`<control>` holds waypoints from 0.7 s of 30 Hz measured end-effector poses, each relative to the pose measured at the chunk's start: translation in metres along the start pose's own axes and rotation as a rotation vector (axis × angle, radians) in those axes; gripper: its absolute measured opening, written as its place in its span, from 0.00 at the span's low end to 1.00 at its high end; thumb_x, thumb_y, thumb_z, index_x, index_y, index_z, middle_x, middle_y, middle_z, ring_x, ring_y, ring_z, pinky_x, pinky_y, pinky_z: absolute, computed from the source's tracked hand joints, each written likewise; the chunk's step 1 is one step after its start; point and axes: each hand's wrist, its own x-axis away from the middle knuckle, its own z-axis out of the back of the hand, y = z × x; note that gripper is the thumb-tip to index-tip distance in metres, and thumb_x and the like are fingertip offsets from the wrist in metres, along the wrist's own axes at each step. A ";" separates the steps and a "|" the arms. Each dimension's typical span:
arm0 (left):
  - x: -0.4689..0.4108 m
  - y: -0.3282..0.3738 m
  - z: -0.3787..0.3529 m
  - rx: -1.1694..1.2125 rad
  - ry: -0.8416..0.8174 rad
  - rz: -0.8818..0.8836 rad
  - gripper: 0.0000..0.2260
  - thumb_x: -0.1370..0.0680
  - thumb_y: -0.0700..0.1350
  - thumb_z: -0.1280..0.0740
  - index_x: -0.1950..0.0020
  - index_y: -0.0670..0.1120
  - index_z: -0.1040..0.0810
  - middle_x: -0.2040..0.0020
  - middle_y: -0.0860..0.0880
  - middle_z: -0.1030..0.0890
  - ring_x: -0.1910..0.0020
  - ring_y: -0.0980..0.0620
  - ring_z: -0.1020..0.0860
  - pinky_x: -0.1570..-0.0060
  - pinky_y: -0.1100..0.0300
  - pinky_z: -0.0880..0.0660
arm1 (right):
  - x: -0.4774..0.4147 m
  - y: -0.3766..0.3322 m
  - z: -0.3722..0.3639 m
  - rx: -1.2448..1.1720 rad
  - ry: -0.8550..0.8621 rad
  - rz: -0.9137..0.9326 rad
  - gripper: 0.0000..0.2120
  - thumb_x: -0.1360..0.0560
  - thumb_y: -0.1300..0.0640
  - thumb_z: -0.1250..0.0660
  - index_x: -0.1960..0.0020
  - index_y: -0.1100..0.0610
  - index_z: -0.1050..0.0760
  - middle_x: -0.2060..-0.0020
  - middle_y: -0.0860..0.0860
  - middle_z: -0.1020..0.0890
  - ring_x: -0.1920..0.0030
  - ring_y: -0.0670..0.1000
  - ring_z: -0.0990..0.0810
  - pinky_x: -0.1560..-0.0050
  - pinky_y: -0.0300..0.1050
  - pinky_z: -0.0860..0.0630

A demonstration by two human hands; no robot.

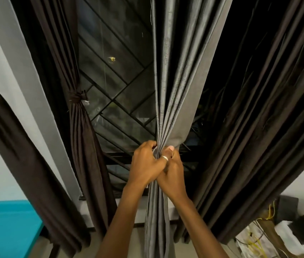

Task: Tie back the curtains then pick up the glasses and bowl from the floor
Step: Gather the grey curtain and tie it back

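I have the grey curtain [173, 90] dead centre, its folds bunched where my left hand [145, 164] and right hand [173, 174] meet. My fingers [148, 145] are clenched round the gather, and the hands touch. At nine o'clock hangs a brown curtain [76, 118], knotted, beside the window [114, 81].

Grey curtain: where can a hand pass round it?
Open gap on its left, over the window grille, between grey curtain and tied brown curtain. On its right it is crowded: a narrow dark slot before the loose brown curtain.
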 end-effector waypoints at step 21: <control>0.008 -0.017 0.051 0.320 -0.391 -0.054 0.10 0.16 0.49 0.37 0.37 0.47 0.24 0.41 0.54 0.18 0.40 0.56 0.20 0.39 0.55 0.24 | -0.085 0.054 0.051 -0.961 -0.545 -0.576 0.24 0.30 0.69 0.29 0.34 0.62 0.23 0.38 0.60 0.18 0.37 0.61 0.19 0.35 0.59 0.22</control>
